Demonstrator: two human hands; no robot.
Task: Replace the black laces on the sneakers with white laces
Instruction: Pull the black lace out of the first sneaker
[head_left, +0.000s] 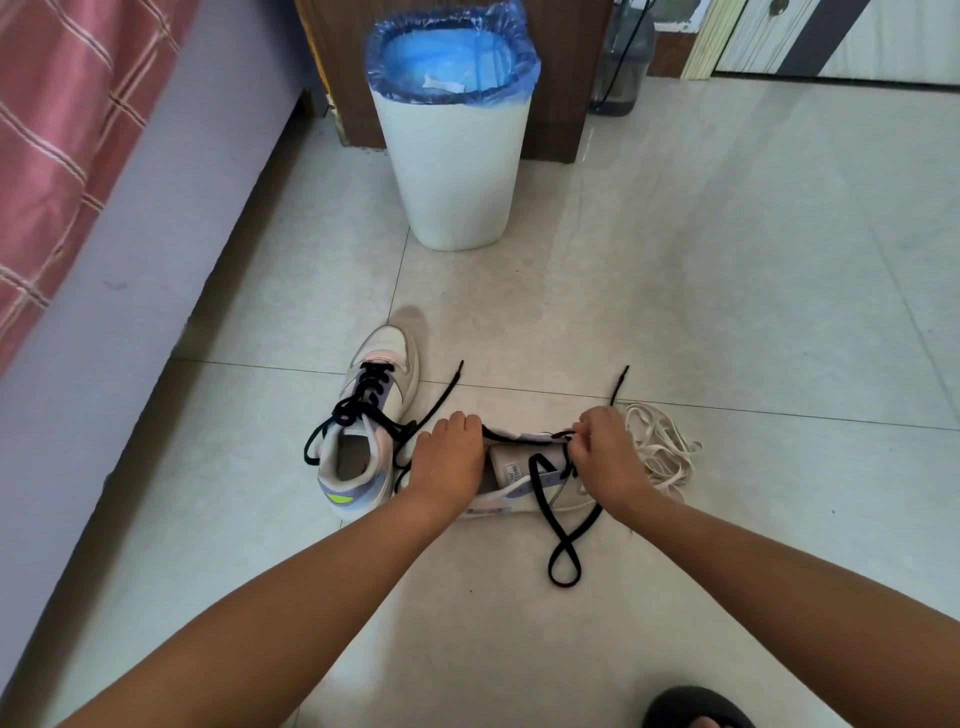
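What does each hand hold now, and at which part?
The left hand grips the near sneaker at its heel end. The right hand pinches the black lace at the eyelets.

Glossy tiled floor (727, 260) – matt plastic bin (452, 171) beyond the hands, crinkly blue liner (447, 57), flat woven black lace (563, 551).
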